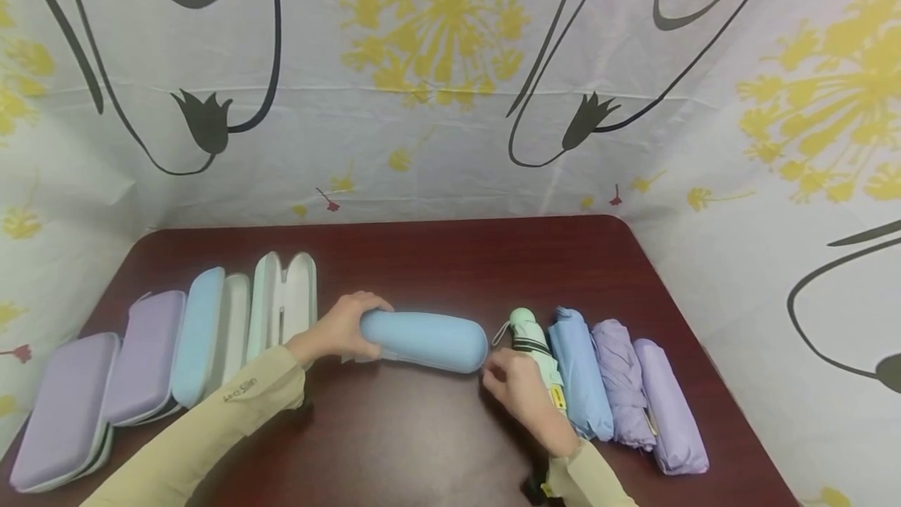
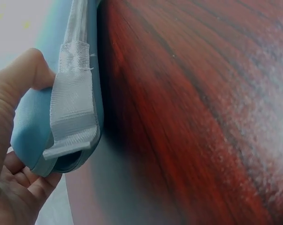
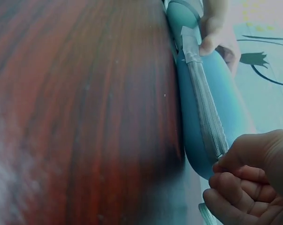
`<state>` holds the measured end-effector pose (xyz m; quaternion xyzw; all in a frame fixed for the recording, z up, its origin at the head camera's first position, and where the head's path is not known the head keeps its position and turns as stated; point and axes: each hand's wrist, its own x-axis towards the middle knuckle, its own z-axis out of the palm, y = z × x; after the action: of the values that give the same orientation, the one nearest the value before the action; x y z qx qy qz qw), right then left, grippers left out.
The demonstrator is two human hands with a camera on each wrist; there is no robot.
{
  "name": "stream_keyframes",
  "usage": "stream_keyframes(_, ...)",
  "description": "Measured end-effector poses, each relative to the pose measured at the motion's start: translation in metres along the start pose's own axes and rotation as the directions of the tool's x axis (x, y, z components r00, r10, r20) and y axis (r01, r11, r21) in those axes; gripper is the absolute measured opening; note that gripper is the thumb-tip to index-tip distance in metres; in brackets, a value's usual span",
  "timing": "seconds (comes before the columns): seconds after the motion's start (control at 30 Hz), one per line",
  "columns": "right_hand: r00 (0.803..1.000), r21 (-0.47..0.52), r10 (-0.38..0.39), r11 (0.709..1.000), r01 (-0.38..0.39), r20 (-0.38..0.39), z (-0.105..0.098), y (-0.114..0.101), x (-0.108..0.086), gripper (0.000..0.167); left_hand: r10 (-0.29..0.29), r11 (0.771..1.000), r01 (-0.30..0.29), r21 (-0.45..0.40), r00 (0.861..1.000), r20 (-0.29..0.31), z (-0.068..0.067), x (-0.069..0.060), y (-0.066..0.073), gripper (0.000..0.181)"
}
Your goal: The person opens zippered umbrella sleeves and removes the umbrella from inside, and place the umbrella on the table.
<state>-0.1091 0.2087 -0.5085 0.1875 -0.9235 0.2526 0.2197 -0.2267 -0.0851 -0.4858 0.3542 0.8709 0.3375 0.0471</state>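
A light-blue zippered case (image 1: 429, 341) lies lengthwise across the middle of the table. My left hand (image 1: 346, 327) grips its left end, with the thumb by the grey fabric tab (image 2: 73, 101) where the zipper begins. Along the case's near side runs the grey zipper (image 3: 206, 105), which looks closed up to the right end. There my right hand (image 1: 519, 388) pinches the zipper pull between thumb and forefinger; the fingertips hide most of the pull. Just beside that hand lies a mint-green folded umbrella (image 1: 526, 327), partly behind the wrist.
At left, two purple cases (image 1: 66, 405) lie beside an open blue case (image 1: 199, 335) and an open mint case (image 1: 301, 296). A blue umbrella (image 1: 583, 374), a wrinkled purple umbrella (image 1: 621, 382) and a lavender umbrella (image 1: 672, 409) lie at right. Patterned cloth (image 1: 436, 155) surrounds the table.
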Motion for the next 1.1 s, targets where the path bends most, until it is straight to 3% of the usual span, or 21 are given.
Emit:
stream_keyframes(0.3,0.999,-0.002,0.046,0.999,-0.046,-0.005,-0.001,-0.001,0.002,0.022,-0.037,0.999,0.036,-0.036,0.999,-0.007,0.002,0.0,-0.003,0.055)
stream_keyframes(0.77,1.0,0.063,0.003,0.998,-0.002,-0.008,-0.001,0.0,0.004,0.016,-0.04,0.998,0.039,-0.052,0.999,-0.001,0.001,0.001,-0.007,0.056)
stream_keyframes(0.93,0.998,-0.012,0.052,0.999,-0.053,-0.036,-0.002,-0.003,0.009,0.016,-0.021,0.998,0.022,-0.058,1.0,0.021,0.0,0.002,-0.011,0.057)
stream_keyframes(1.1,0.995,-0.093,0.102,0.99,-0.103,-0.019,-0.003,-0.004,0.014,0.02,0.031,0.999,-0.029,-0.035,0.998,0.05,-0.001,0.005,-0.014,0.056)
